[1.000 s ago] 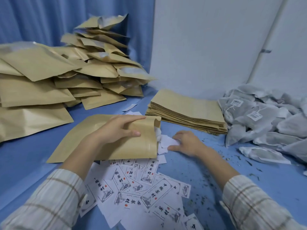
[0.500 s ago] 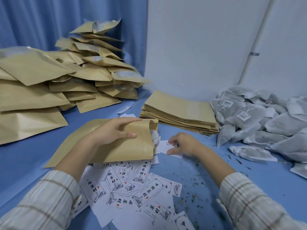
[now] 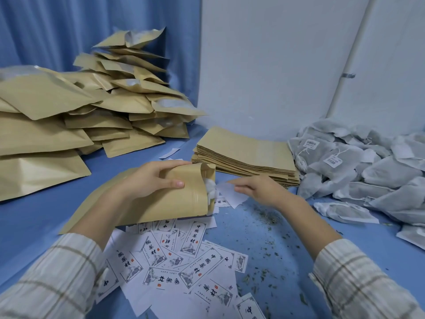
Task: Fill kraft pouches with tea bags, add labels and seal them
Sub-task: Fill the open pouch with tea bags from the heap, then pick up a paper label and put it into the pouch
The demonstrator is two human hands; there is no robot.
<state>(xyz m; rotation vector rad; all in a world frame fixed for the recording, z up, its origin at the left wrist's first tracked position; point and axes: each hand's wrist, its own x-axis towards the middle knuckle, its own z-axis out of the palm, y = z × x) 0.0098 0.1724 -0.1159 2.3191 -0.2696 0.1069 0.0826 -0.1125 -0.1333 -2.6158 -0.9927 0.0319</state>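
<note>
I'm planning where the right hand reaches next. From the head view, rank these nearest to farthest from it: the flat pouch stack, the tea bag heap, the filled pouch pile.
From the right hand:
1. Flat pouch stack, just behind it.
2. Tea bag heap, off to its right.
3. Filled pouch pile, far left, beyond the left hand.

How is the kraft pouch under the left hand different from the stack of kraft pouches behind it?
The held pouch is single, bulging, its mouth open with white tea bag material showing; the pouch stack holds many flat, empty-looking pouches, neatly squared. The left hand grips the held pouch; nothing touches the stack. Both are tan kraft paper.
</note>
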